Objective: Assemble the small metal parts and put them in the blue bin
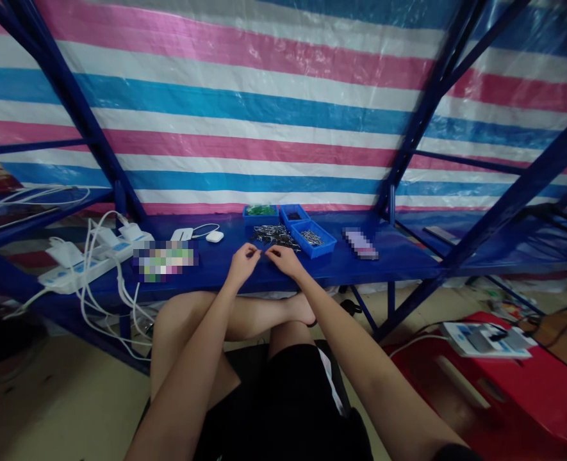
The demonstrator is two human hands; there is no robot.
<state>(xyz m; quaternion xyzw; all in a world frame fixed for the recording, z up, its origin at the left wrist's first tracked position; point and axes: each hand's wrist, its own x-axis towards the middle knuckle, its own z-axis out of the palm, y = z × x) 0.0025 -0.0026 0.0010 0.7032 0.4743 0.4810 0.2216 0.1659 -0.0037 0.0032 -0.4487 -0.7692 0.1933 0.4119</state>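
Note:
Over the front of the blue shelf (216,264), my left hand (243,262) and my right hand (283,258) face each other with fingertips close together. Both hands are pinched; whatever sits between the fingers is too small to name. Just beyond them lies a loose pile of small dark and silvery pieces (276,235). Beside my right hand stands a blue bin (322,250) with small metal pieces in it. Behind it is a second blue bin (293,210) with dark contents, and to its left a blue bin (261,221) holding green pieces.
White power strips (98,262) with tangled cables occupy the left end. Near them are a white charger (182,234), a white earbud case (214,237) and a blurred-out item (165,261). A pixelated phone-like object (360,243) lies right. A red box (494,378) carries another power strip (487,339).

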